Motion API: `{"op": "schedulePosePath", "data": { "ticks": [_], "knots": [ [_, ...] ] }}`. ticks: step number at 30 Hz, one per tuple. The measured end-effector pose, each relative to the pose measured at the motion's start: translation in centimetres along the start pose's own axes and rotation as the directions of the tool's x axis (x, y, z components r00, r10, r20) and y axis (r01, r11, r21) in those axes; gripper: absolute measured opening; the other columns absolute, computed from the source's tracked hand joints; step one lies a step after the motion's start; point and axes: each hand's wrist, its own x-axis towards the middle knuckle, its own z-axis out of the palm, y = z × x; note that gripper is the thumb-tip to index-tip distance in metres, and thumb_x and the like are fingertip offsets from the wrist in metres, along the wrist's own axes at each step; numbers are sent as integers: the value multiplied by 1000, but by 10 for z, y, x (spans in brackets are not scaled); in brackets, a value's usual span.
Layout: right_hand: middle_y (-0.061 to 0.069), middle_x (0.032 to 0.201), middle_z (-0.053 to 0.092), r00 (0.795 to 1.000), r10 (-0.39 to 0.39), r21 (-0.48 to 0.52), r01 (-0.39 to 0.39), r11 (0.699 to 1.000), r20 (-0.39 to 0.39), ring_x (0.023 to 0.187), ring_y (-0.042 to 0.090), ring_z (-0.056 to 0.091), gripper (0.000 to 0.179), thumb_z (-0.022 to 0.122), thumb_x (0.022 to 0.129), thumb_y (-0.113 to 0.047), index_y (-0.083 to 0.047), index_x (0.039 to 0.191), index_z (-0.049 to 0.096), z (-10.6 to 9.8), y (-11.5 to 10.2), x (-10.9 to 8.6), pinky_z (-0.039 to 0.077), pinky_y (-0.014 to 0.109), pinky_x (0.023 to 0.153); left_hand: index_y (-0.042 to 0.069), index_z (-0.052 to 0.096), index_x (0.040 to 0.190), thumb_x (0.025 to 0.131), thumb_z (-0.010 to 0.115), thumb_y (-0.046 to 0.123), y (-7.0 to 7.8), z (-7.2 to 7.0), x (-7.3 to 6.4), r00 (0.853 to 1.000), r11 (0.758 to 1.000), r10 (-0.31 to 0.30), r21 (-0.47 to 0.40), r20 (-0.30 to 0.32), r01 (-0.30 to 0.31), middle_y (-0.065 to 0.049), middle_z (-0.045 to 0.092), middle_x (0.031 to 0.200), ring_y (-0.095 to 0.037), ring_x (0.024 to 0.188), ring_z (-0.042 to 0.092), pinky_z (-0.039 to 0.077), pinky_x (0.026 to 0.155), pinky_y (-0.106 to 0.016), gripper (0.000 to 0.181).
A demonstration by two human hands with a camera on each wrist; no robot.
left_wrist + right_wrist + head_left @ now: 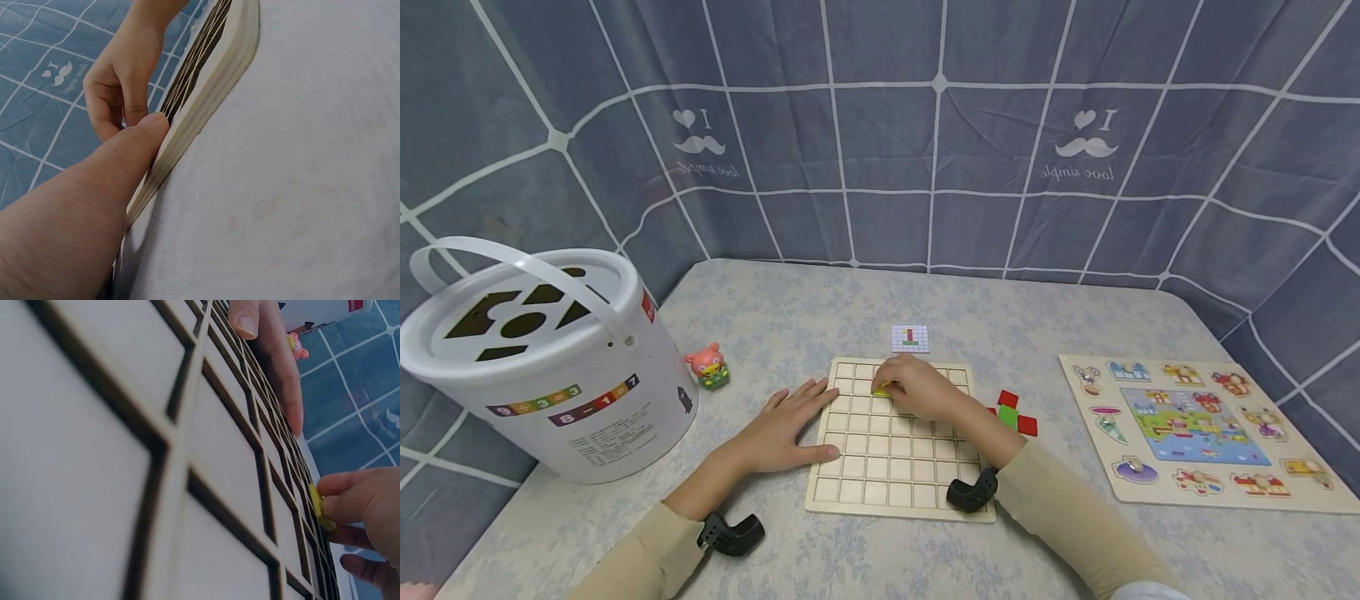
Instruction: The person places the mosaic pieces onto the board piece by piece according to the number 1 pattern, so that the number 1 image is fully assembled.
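A wooden grid board (880,469) lies flat on the table. My right hand (921,388) is over its upper part and pinches a yellow square tile (319,506) between thumb and fingers, at one of the cells. Along the board's left edge my left hand (788,429) lies with straight fingers, its thumb (147,134) touching the rim. Several red and green tiles (1007,415) lie right of the board, partly hidden by the right forearm. Just beyond the board is a small pattern card (910,338) with a coloured figure on a grid.
A white bucket (617,417) with a handle and cut-out lid stands at the left. Beside it sits a small pink toy figure (708,366). A wooden picture puzzle board (1101,433) lies at the right. A blue checked curtain (887,142) hangs behind the table.
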Motion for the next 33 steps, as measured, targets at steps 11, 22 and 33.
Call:
{"op": "schedulePosePath", "data": {
  "ticks": [11, 22, 33],
  "knots": [
    [5, 103, 70, 999, 53, 15, -53, 998, -3, 98, 21, 61, 16, 61, 94, 0, -6, 103, 73, 2, 0, -3, 48, 34, 87, 12, 32, 154, 87, 64, 58, 0, 0, 0, 1000, 1000, 3, 0, 0, -3, -14, 23, 159, -33, 147, 16, 9, 112, -62, 87],
    [4, 107, 69, 995, 93, 40, -92, 995, -37, 99, 19, 62, 19, 60, 96, -3, -8, 109, 72, 3, 0, -6, 50, 34, 85, 12, 32, 154, 87, 64, 57, 1, -1, -1, 1000, 1000, -5, -5, 5, 5, -14, 23, 159, -33, 147, 15, 8, 112, -61, 87],
    [5, 114, 68, 990, 137, 84, -134, 987, -25, 103, 20, 61, 21, 57, 96, -2, -8, 111, 71, 1, 1, -9, 50, 35, 84, 12, 33, 154, 87, 64, 57, 2, -1, -1, 1000, 1000, -5, -19, 5, 5, -13, 23, 159, -33, 147, 15, 8, 112, -61, 87]
  ]
}}
